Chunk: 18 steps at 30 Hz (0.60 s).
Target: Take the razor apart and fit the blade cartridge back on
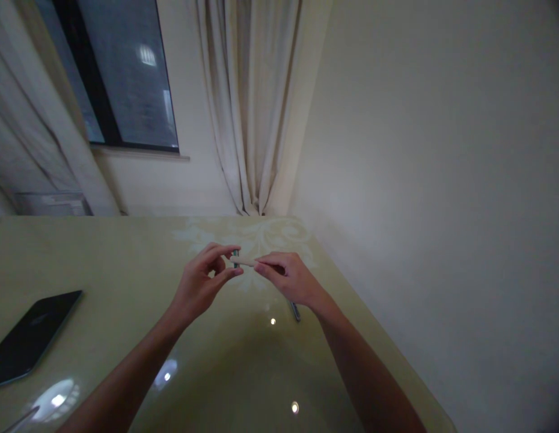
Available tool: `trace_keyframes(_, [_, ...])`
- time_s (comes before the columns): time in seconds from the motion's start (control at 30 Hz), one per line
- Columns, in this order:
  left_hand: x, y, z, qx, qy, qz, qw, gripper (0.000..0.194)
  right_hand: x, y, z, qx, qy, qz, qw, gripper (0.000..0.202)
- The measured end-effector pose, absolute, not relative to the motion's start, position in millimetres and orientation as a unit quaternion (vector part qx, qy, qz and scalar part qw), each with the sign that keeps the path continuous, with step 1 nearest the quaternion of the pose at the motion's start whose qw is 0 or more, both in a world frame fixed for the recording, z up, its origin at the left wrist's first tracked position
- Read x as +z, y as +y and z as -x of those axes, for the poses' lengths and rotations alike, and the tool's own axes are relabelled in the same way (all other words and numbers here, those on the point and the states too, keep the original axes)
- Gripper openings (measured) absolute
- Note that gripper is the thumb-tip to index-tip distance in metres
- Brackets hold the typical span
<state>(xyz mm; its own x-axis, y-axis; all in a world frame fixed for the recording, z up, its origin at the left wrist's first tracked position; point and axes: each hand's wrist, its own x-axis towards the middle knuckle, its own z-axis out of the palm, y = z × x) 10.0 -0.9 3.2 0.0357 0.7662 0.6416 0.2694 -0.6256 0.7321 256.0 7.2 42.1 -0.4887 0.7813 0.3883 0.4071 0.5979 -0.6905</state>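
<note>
Across the right half of the frame we see a plain pale wall, nothing on it. Lower half is a glossy yellow-green table with a faint pale floral pattern near its far edge and a few ceiling-light reflections on the surface. Upper left: dark window with a black frame, sill below it. Top centre: cream curtain hanging down to the table's far edge; a second curtain fold runs down the far left edge of the frame.

Left edge, lower part: dark flat tablet lying on the table, well apart from both hands.

Centre of frame: both our forearms come up from the bottom edge and meet above the table. Left hand has fingers curled, thumb and forefinger pinched on a small dark piece, likely a pen cap or tip; too small to tell which. Right hand is closed around a slim pen-like stick, whose pale end pokes out toward the left hand. The dark piece and the stick's end are touching or just beside each other; we cannot tell which. Both items are held in the air above the table's patterned area.

Just below the right wrist, a short dark end shows; it looks like the stick's other end, but we cannot confirm.
</note>
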Motion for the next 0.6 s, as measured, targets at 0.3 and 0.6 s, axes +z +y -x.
trace_keyframes(0.3, [6.2,-1.8,-11.8,0.578,0.383,-0.696,0.187,0.035,42.8,6.4,-254.3,0.273,-0.824,0.357,0.346,0.041])
trace_keyframes(0.6, [6.1,-1.6,-11.6,0.578,0.384,-0.697,0.181,0.033,40.6,6.0,-251.2,0.292,-0.819,0.370,0.327,0.033])
